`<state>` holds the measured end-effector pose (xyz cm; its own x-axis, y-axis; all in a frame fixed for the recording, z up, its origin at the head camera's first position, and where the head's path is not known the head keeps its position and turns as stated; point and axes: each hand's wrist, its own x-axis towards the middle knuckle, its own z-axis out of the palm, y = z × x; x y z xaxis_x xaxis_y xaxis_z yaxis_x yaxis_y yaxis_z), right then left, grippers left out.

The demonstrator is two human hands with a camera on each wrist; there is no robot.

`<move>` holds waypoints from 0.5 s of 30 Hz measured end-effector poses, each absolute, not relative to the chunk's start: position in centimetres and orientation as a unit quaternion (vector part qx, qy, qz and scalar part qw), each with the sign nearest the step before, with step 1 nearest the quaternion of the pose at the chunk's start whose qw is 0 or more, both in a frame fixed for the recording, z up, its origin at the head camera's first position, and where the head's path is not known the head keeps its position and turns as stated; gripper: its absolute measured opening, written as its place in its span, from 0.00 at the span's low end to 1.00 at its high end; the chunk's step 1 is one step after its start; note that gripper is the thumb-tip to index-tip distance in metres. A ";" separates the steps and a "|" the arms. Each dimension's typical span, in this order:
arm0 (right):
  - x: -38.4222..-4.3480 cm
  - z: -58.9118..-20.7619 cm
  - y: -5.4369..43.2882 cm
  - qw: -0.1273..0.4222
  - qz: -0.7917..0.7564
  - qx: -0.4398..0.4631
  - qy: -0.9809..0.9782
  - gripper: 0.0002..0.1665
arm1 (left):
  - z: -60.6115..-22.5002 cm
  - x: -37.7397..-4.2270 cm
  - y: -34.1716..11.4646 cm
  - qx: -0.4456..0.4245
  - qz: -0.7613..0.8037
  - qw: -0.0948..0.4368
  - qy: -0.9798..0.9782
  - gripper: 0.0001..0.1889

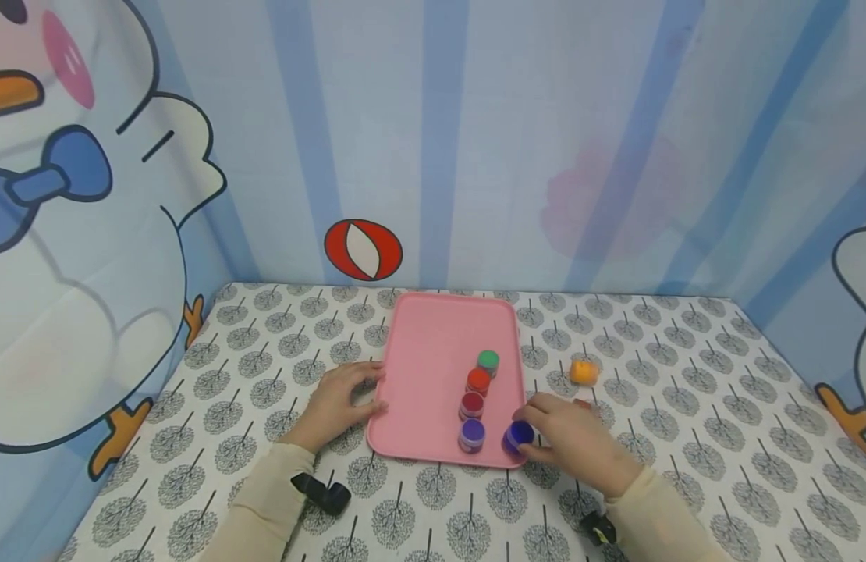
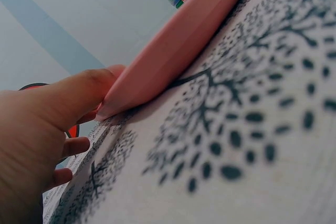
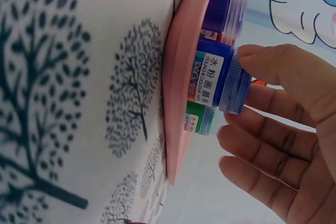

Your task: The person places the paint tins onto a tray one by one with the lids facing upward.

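Observation:
My right hand [image 1: 569,441] holds a blue paint jar [image 3: 212,77] by its lid, between thumb and fingers. The jar stands at the near right corner of the pink tray [image 1: 426,351]. Left of it, a purple paint jar [image 1: 471,435], a dark red jar [image 1: 471,405], a brighter red jar [image 1: 478,382] and a green jar [image 1: 488,362] form a slanting row on the tray. At the tray's left rim, my left hand [image 1: 338,402] touches the edge with thumb and fingertips, the fingers loosely spread.
Right of the tray lies a small orange object [image 1: 583,371]. A reddish item [image 1: 583,403] shows partly behind my right hand. The table is covered by a tree-print cloth [image 1: 433,519]. A striped cartoon curtain [image 1: 503,156] hangs behind it.

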<state>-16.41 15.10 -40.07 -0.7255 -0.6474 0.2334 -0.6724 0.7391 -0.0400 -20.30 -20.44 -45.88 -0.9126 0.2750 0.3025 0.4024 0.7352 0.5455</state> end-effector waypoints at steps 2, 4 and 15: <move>-16.4 -40.2 15.0 0.101 0.068 0.360 -0.925 0.22 | -45.9 -20.3 -20.4 -0.183 -0.316 0.100 -0.926 0.26; -16.4 -40.4 15.0 0.101 0.073 0.364 -0.923 0.22 | -45.9 -20.3 -20.4 -0.183 -0.315 0.103 -0.925 0.26; -16.5 -41.0 14.8 0.104 0.091 0.368 -0.920 0.21 | -45.8 -20.3 -20.5 -0.188 -0.316 0.107 -0.924 0.26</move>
